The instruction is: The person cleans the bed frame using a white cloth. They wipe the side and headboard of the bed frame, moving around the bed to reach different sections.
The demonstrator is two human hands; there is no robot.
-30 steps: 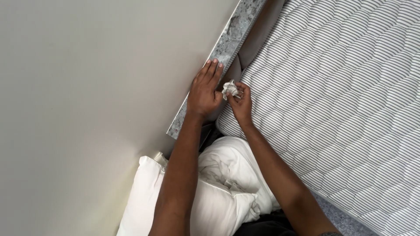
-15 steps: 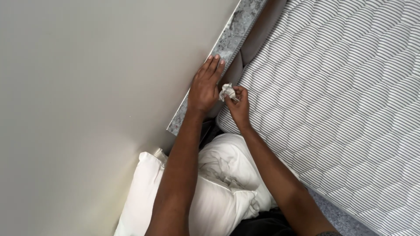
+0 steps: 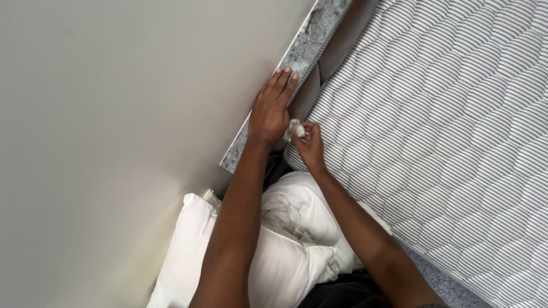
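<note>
My left hand (image 3: 272, 108) lies flat with fingers together against the speckled grey stone strip (image 3: 311, 37) that runs along the pale wall (image 3: 125, 102). My right hand (image 3: 308, 147) is closed around a small crumpled white wad (image 3: 295, 129), held at the corner of the grey-and-white striped quilted mattress (image 3: 445, 125). The two hands almost touch at the narrow gap between the stone strip and the mattress edge.
White pillows and bunched white bedding (image 3: 285, 245) lie below my forearms, between the wall and the mattress. A grey fabric edge of the bed base (image 3: 445, 285) shows at the bottom right.
Both hands stay at the mattress corner. My left hand has slid slightly further up along the stone strip, and my right hand has shifted the white wad a little.
</note>
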